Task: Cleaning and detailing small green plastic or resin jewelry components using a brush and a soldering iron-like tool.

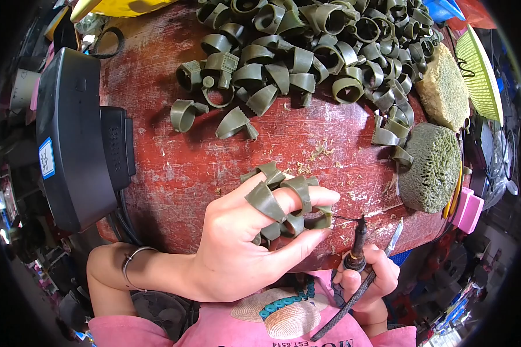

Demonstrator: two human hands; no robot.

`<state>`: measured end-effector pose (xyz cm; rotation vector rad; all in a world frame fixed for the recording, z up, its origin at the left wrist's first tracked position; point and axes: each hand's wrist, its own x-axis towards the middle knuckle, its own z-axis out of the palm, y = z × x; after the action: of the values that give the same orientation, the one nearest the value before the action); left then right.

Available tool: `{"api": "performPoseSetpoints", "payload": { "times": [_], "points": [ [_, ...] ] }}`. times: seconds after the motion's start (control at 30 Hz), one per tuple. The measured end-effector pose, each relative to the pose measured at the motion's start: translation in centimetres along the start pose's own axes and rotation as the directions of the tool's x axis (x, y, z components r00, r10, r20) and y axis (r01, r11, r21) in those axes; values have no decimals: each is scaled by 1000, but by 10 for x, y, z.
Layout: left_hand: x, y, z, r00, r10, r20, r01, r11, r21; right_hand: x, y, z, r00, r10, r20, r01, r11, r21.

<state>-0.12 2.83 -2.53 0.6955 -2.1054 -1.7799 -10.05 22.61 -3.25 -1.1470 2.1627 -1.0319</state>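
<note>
Several dark green, wax-like rings [264, 201] are worn on the fingers of my left hand [228, 243], and more are bunched in its palm. Its thumb and fingertip pinch one green ring [323, 218]. My right hand [379, 276] is wrapped round a soldering-iron-like hot pen [359, 240] with a dark, burnt-looking shaft and a braided cord. A thin tip on the pen points left, close to the pinched ring; whether they touch I cannot tell. A large heap of similar green rings [330, 49] covers the far part of the worn red table [168, 185].
A black box-shaped device [69, 115] stands at the left. Two porous blocks, one tan [444, 87] and one green [431, 168], lie at the right edge, beside a light green basket [481, 75]. A blade [395, 237] lies near my right hand. Green shavings [321, 151] are scattered mid-table.
</note>
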Motion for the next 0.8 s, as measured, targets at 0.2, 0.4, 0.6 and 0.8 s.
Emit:
{"api": "performPoseSetpoints", "payload": {
  "times": [0.2,0.4,0.6,0.8],
  "points": [
    [2,2,-2,1000,-3,13,3,1000,4,1,1,6,997,-31,-68,37,996,83],
    [1,4,-2,997,34,72,-28,997,-79,-3,0,3,981,133,-141,-68,918,392],
    [-3,8,-5,977,31,211,20,972,-236,33,-31,-1,966,258,3,-217,807,549],
    [-2,5,-7,963,118,244,-69,977,-202,34,-39,3,964,250,-85,-160,810,565]
  ]
}}
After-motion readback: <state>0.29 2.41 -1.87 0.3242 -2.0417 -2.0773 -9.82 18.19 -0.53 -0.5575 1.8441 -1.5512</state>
